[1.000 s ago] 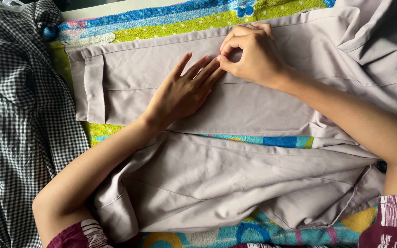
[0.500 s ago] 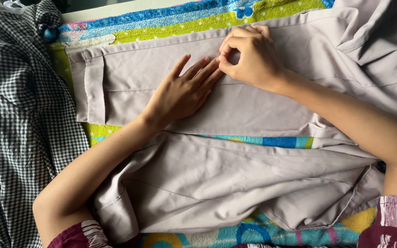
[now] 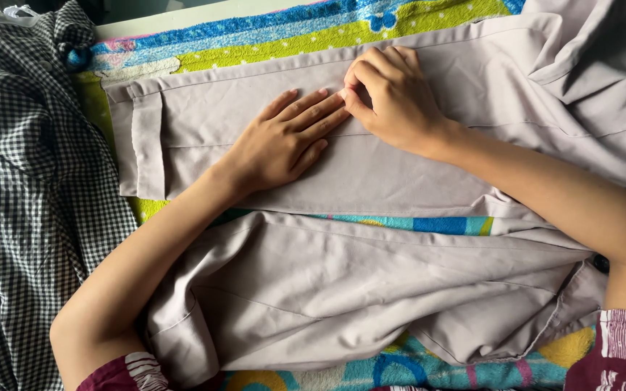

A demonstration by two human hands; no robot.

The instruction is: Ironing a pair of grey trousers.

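**Smoothing the trouser leg**

My left hand (image 3: 284,141) lies flat, fingers spread, on the grey trousers (image 3: 371,174) at centre. My right hand (image 3: 393,98) pinches their crease at one o'clock. A checked shirt (image 3: 23,181) lies at nine o'clock on the bright towel (image 3: 269,32). Since before, my left fingers swung flatter.

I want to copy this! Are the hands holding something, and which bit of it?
The right hand pinches the grey trousers at the crease midway along the upper leg. The left hand only lies flat on that leg, gripping nothing.
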